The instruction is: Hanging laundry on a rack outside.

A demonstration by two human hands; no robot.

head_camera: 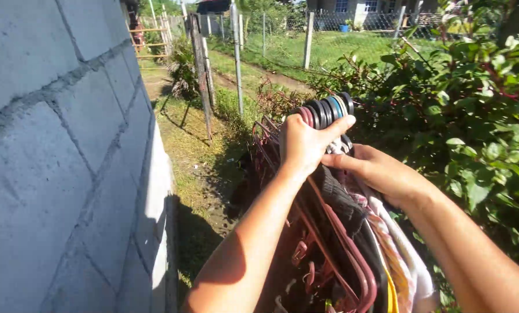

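Observation:
My left hand (303, 144) is closed around the hooks of a bundle of plastic clothes hangers (324, 111), several of them in pink, black and blue. Clothes (381, 243) hang from the hangers below my arms: dark, white and striped pieces, plus a yellow one. My right hand (375, 169) reaches in from the right and touches the hanger necks just under the hooks, fingers pinched on them. Pink hanger frames (352, 261) show in front of the dark fabric.
A grey concrete block wall (62, 162) fills the left side. A leafy bush (474, 110) stands close on the right. A narrow grassy strip (196, 156) runs ahead to wooden and metal fence posts (201, 69) with wire fencing.

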